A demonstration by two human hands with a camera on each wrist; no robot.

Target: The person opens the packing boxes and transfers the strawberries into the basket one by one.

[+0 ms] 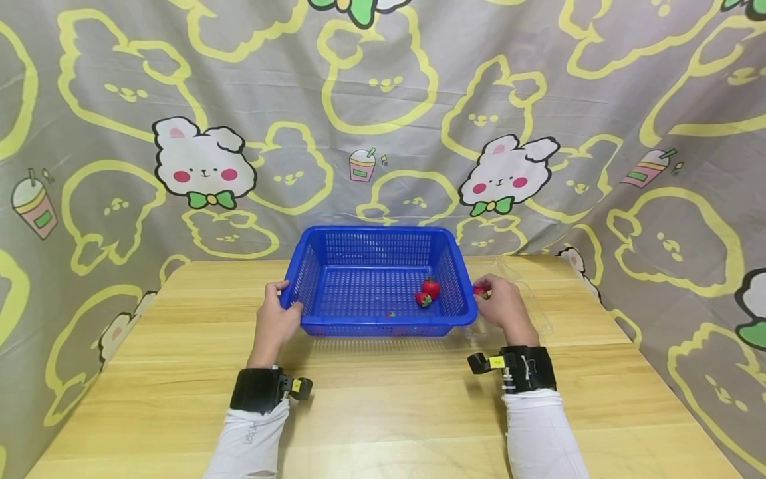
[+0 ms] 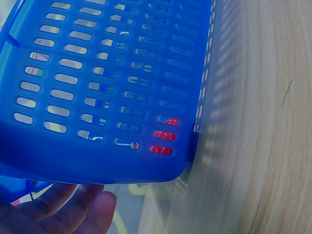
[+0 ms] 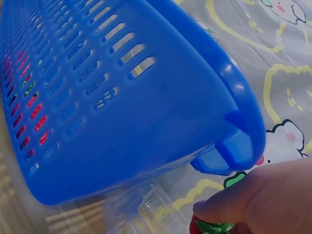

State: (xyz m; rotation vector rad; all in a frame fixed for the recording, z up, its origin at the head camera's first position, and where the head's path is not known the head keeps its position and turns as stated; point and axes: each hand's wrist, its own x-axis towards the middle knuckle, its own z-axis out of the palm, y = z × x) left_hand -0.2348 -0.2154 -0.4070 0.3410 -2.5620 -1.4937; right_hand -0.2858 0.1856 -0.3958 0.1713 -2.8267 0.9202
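A blue slotted plastic basket sits on the wooden table, its near side facing me. At its left end, my left hand grips the rim; fingers of that hand show at the basket's edge in the left wrist view. Just outside the right rim, my right hand pinches a red strawberry with green leaves, mostly covered by the hand. Inside the basket, two strawberries, one behind the other, lie near the right wall. More red shows through the front slots, largely hidden by the near rim.
A clear plastic container lies on the table to the right of the basket, partly under my right hand. Behind the wooden table hangs a grey curtain with cartoon rabbits, which also runs along both sides.
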